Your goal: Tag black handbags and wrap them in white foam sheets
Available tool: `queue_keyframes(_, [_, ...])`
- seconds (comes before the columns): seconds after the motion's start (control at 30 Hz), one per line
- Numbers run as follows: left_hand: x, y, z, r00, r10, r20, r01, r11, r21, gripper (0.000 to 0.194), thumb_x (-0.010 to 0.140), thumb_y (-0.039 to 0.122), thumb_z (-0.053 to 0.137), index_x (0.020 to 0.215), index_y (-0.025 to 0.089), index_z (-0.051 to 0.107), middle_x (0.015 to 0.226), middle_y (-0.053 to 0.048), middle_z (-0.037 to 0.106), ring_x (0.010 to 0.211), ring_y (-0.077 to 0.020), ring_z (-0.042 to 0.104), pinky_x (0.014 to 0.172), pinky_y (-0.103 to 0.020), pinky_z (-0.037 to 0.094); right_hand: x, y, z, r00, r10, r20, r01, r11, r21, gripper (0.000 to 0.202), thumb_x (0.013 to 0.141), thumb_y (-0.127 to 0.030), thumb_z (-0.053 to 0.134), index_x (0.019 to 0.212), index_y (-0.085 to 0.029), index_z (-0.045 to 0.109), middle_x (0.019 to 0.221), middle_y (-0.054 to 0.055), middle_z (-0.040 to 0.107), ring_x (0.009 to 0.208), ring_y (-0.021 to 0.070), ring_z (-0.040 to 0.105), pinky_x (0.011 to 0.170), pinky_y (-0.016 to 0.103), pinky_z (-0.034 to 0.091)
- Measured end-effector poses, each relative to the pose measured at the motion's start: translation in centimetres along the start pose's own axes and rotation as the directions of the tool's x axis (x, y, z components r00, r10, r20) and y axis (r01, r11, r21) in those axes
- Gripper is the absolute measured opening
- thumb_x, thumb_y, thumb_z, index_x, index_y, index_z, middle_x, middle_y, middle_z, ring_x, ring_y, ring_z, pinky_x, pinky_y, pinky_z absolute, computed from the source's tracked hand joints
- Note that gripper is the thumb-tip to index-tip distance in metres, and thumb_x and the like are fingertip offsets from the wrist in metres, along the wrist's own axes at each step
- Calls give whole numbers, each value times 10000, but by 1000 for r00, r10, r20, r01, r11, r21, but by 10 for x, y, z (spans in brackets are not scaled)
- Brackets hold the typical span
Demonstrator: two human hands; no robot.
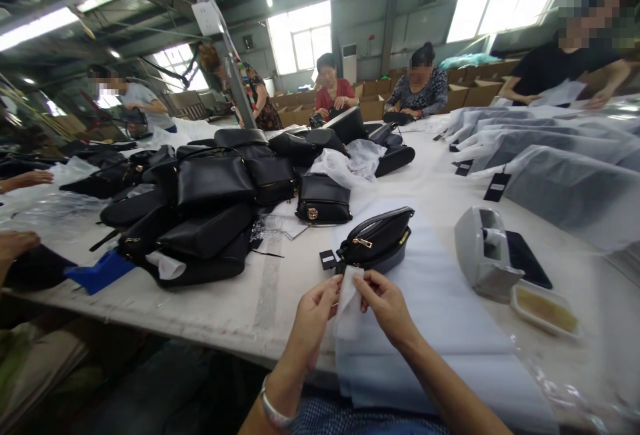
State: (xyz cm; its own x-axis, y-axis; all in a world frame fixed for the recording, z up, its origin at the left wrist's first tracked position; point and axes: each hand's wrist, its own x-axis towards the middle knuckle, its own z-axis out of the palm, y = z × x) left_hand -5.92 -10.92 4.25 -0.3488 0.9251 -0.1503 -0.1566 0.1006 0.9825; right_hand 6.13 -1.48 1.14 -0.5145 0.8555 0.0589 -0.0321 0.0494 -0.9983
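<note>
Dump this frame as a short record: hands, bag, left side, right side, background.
left hand: pinching white strip
right hand: pinching same strip, opposite edge
bag: black, gold zip pull, on pale sheets, just beyond hands
tag: black with pale label, left of bag
left side: heaped black bags, blue object
right side: grey dispenser, shallow dish, translucent-wrapped items
background: co-workers across table

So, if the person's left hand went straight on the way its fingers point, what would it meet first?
Probably the white strip at the left hand's fingertips; just past it lies the black bag, though depth there is hard to judge.
</note>
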Motion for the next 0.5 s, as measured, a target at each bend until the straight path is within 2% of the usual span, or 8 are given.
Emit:
queue_keyframes(0.07, [3, 3, -3, 990, -97, 100, 108, 988, -111, 547, 848, 594, 583, 1108, 129, 707, 971, -103, 738, 770, -184, 666, 680, -264, 509, 0, -2, -2, 999, 31, 21, -32, 997, 65, 378, 831, -573, 643, 802, -196, 651, 571, -21, 556, 506, 142, 514, 528, 257, 417])
queue_keyframes(0.13, [6, -3, -1, 981, -111, 159, 134, 981, -138, 507, 810, 582, 645, 993, 115, 713, 866, -73, 722, 696, -151, 616, 624, -227, 453, 1, -4, -3, 999, 43, 21, -45, 994, 96, 376, 817, -565, 665, 801, -189, 659, 587, -19, 560, 514, 136, 510, 533, 255, 419])
queue_keyframes(0.17, [7, -7, 2, 982, -106, 154, 130, 979, -156, 472, 799, 560, 672, 953, 114, 702, 832, -59, 710, 691, -145, 604, 623, -221, 439, 1, -4, -3, 999, 46, 16, -48, 994, 100, 372, 813, -557, 672, 805, -185, 663, 591, -19, 560, 515, 133, 505, 529, 253, 415])
queue_keyframes(0.27, [10, -22, 11, 993, -90, 71, 104, 971, -216, 402, 795, 508, 701, 898, 124, 648, 772, -35, 676, 689, -144, 594, 632, -225, 434, 2, -1, -2, 999, 52, 3, -52, 996, 79, 350, 817, -529, 678, 797, -179, 668, 562, -27, 528, 501, 122, 469, 497, 243, 382])
queue_keyframes(0.37, [12, -30, 19, 998, -42, -37, 34, 981, -192, 363, 813, 481, 689, 890, 132, 628, 758, -18, 638, 710, -145, 587, 650, -230, 446, 0, -2, -1, 998, 56, -1, -56, 998, 4, 339, 842, -514, 651, 785, -181, 683, 517, -35, 498, 479, 122, 452, 470, 243, 360])
queue_keyframes(0.43, [12, -32, 21, 995, -3, -99, -10, 991, -131, 337, 817, 462, 689, 909, 142, 635, 761, -2, 612, 743, -144, 581, 677, -226, 455, -3, -8, -7, 999, 37, 21, -35, 995, -94, 325, 867, -497, 620, 833, -191, 722, 570, -12, 575, 499, 138, 505, 484, 255, 402])
queue_keyframes(0.5, [11, -32, 21, 992, -10, -124, 0, 997, -81, 328, 814, 463, 690, 907, 153, 638, 760, 8, 594, 745, -137, 571, 679, -218, 462, -7, -19, -26, 998, -60, 11, 61, 966, -251, 281, 891, -452, 599, 928, -217, 749, 726, 23, 678, 598, 169, 597, 582, 282, 482])
